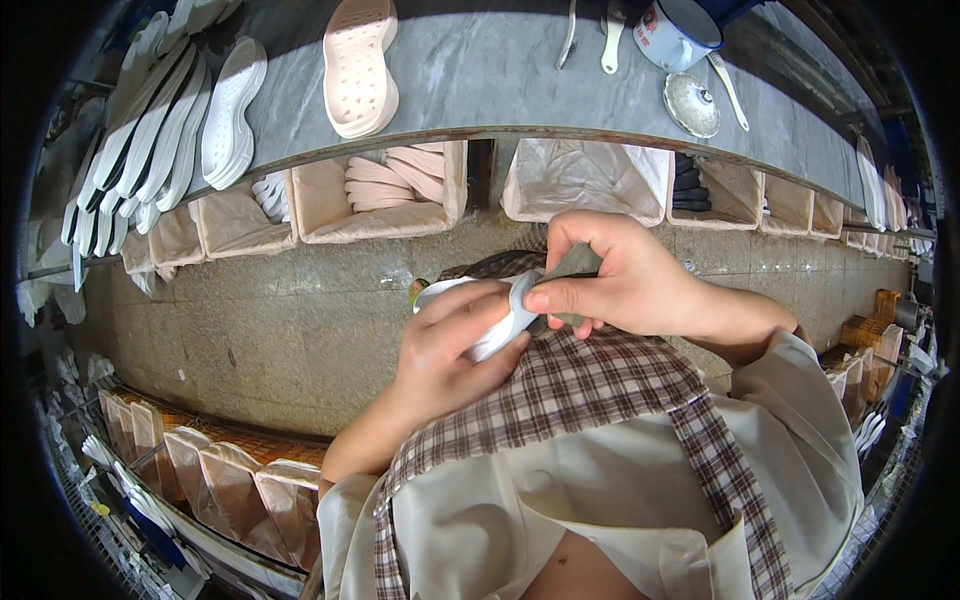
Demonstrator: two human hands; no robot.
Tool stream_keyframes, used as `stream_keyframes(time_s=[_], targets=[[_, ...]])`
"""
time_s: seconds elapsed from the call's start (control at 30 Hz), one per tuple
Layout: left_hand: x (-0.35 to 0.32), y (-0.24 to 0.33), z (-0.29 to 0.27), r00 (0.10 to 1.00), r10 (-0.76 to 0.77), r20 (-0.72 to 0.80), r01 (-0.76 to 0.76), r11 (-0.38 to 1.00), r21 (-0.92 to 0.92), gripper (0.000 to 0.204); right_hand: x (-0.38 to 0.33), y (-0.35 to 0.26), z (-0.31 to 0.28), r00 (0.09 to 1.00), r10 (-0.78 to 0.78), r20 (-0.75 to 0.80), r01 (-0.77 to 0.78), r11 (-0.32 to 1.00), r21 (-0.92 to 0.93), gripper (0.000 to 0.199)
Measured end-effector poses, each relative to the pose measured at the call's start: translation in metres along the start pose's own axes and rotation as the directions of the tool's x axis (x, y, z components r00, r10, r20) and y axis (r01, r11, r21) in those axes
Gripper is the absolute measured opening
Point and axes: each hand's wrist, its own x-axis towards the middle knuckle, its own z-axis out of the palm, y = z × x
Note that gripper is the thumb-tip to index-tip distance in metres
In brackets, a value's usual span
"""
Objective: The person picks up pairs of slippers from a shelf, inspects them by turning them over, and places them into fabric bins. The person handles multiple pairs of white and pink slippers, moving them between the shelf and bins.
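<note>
In front of my apron, my left hand is closed around a white shoe sole with a grey edge. The sole is tilted, and my fingers cover much of it. Pinched in my right hand is a grey-green piece of cloth or similar sheet. My right thumb and the piece meet the sole's grey rim. The far side of the sole cannot be seen.
Beyond my hands runs a grey bench with a pale pink sole, white soles, an enamel mug, its lid and brushes. Lined bins stand under it; more bins are at lower left.
</note>
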Motion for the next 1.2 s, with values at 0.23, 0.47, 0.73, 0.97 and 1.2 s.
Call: stream_keyframes(time_s=[0.23, 0.47, 0.73, 0.97, 1.2], targets=[[-0.001, -0.003, 0.002, 0.998, 0.062, 0.029, -0.062, 0.998, -0.009, 0.037, -0.002, 0.012, 0.006, 0.997, -0.023, -0.072, 0.031, 0.994, 0.104, 0.025], [-0.003, -0.002, 0.004, 1.0, -0.01, 0.014, 0.01, 1.0, -0.018, 0.037, 0.0, 0.014, 0.0, 0.999, -0.016, -0.04, 0.022, 0.989, 0.147, 0.022], [-0.001, 0.001, 0.001, 1.0, -0.028, -0.005, 0.028, 0.999, -0.021, 0.038, 0.001, 0.01, -0.001, 0.997, -0.08, 0.022, 0.079, 0.995, 0.053, 0.022], [-0.003, 0.001, 0.003, 1.0, 0.01, -0.003, -0.01, 1.0, 0.023, 0.037, 0.0, 0.018, 0.012, 0.982, -0.155, -0.111, 0.156, 0.988, 0.001, 0.022], [-0.001, -0.001, 0.005, 0.999, -0.017, -0.047, 0.016, 0.999, -0.032, 0.036, 0.002, 0.016, -0.003, 0.996, -0.083, -0.015, 0.085, 0.968, 0.234, 0.022]])
